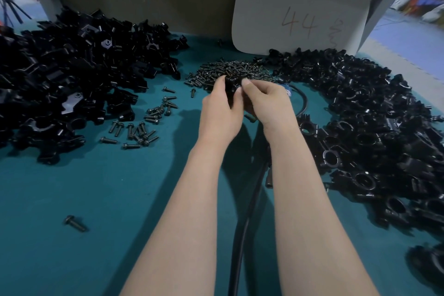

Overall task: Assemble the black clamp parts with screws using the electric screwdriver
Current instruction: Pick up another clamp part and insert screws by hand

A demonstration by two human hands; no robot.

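**Grip.** Left hand and right hand meet, fingers of both curled round one black clamp. The left holds it from the side. The right pinches its top edge with thumb and forefinger, probably mating two halves or seating a screw. Whether a screw is in the pinch cannot be told.

**Screw heap**. Just beyond the grip, almost beneath it, likely so a screw can be taken with little reach.

**Loose screws**. Scattered left of the grip, near at hand.

**Left pile**. Black clamp parts, well left of the grip. Apparently the unassembled stock.

**Right pile**. Ring-shaped clamps, right of the grip and curving nearer. Probably finished pieces, dropped on the side away from the stock.

**Cable**. Runs between the forearms below the grip and loops out just right of it. It presumably feeds the screwdriver, which is not plainly visible.

**Card**. Marked 44, upright beyond the heap.

**Table**. Teal top, one stray screw well nearer and left.
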